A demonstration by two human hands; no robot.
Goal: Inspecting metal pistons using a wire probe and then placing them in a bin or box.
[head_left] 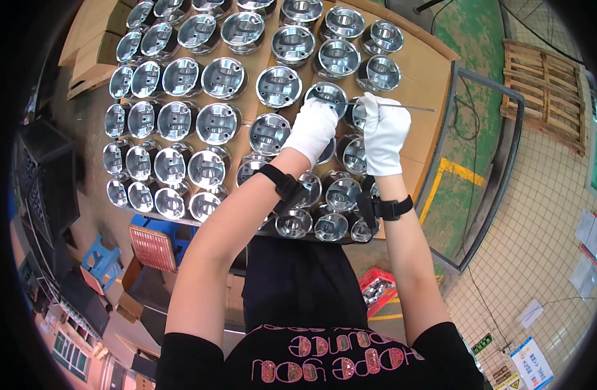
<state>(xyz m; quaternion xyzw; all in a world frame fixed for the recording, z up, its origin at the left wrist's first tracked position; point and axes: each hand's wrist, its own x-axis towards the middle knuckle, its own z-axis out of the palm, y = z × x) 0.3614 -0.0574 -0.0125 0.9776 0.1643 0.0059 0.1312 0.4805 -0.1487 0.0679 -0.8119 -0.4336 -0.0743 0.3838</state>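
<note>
Rows of shiny round metal parts (220,123) lie on a brown cardboard-covered table (423,71). Both my hands wear white gloves and black wrist straps. My left hand (311,130) rests on one metal part (327,95) in the right half of the table, fingers over its rim. My right hand (383,133) is closed around a thin metal rod (402,107) that sticks out to the right, just over the neighbouring part (357,114), which the hand partly hides.
A grey metal frame (506,149) runs along the table's right side over green and tiled floor. A wooden pallet (545,91) lies at the far right. Blue and red stools and crates (152,247) stand below the table's near edge. Cardboard boxes (93,52) sit far left.
</note>
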